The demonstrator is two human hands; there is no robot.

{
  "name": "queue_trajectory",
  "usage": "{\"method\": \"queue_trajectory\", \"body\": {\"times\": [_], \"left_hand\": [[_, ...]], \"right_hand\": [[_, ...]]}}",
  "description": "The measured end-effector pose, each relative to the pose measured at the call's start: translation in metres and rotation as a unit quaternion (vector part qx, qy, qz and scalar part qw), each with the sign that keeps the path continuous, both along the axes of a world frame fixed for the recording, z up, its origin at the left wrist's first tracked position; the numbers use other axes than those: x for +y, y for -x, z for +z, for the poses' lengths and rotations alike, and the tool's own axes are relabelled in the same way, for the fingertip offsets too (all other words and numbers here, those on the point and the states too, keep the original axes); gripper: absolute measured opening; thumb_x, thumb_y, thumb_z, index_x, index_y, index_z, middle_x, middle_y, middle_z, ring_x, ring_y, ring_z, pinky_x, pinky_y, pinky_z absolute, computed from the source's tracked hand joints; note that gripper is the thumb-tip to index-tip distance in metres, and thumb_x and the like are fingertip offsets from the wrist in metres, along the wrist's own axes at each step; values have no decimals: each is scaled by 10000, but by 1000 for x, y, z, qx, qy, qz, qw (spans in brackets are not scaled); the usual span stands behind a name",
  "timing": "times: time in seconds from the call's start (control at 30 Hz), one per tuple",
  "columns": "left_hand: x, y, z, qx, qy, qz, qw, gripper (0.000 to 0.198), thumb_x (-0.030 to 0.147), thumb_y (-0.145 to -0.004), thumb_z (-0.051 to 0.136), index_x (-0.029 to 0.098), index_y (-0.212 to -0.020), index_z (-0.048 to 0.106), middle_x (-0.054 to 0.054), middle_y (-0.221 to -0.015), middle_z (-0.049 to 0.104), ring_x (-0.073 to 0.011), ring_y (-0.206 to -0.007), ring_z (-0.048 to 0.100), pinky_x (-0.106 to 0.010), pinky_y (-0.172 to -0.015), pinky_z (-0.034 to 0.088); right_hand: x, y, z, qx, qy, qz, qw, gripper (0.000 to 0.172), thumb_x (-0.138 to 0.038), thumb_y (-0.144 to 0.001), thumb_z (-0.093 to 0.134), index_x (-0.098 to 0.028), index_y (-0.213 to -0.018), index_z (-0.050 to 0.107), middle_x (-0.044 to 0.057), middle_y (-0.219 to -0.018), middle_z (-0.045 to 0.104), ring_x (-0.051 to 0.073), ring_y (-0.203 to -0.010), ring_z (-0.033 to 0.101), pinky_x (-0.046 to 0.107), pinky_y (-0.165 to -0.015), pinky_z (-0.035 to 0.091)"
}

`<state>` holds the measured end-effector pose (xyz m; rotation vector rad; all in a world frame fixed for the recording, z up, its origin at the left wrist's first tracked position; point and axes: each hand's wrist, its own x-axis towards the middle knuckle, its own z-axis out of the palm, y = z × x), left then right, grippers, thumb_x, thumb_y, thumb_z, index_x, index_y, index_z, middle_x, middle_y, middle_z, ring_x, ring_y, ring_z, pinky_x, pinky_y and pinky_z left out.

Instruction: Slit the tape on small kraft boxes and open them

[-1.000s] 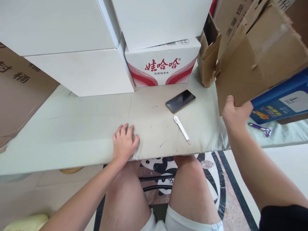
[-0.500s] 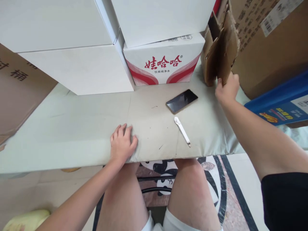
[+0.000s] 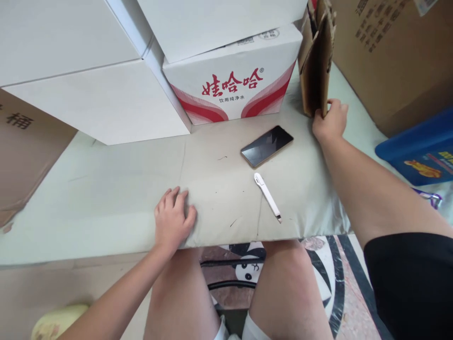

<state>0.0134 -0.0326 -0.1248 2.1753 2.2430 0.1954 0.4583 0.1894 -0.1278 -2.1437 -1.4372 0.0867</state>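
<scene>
My right hand (image 3: 331,122) pinches the lower front edge of a folded brown cardboard piece (image 3: 314,78), which stands upright beside a white box with red lettering (image 3: 233,87). Its thumb is on the near side and the fingers are partly hidden behind the cardboard. My left hand (image 3: 173,215) rests open, palm down, near the front edge of the cloth-covered surface (image 3: 123,189). To its right lie a white utility knife (image 3: 268,197) with the blade tip out, and a dark smartphone (image 3: 267,146); neither hand touches them.
White boxes (image 3: 78,104) are stacked at the back left. Large brown cartons stand at the far left (image 3: 31,151) and far right (image 3: 396,66). A blue package (image 3: 421,146) lies near my right forearm. My knees are under the surface's front edge.
My right hand has shifted the cardboard slightly left, so it stands closer against the white box and farther from the right carton. The view has turned slightly. My left hand stays resting.
</scene>
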Motion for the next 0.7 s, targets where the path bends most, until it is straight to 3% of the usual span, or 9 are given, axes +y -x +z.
{"method": "queue_trajectory", "body": {"times": [0.17, 0.37, 0.7], "left_hand": [[1, -1, 1, -6, 6, 2, 1000, 522, 352, -951, 414, 84, -1335, 645, -233, -1476, 558, -411, -1440, 451, -589, -1141, 406], [2, -3, 4, -10, 11, 7, 1000, 509, 341, -943, 433, 94, -1333, 647, -225, -1487, 558, -402, -1446, 445, -581, -1155, 395], [0, -5, 6, -11, 18, 9, 1000, 486, 329, -952, 442, 120, -1345, 636, -222, -1506, 545, -397, -1461, 434, -587, -1162, 389]], "right_hand": [[-8, 4, 8, 38, 19, -9, 999, 623, -205, -873, 619, -148, -1462, 425, 185, -1423, 535, 252, -1251, 545, 388, -1041, 402], [-12, 8, 11, 66, 15, -10, 998, 565, -172, -896, 555, -180, -1451, 451, 137, -1420, 629, 241, -1204, 592, 391, -1047, 415], [-6, 4, 3, 77, -23, -32, 996, 533, -66, -830, 531, -145, -1356, 487, 158, -1335, 651, 210, -1177, 590, 381, -1016, 422]]}}
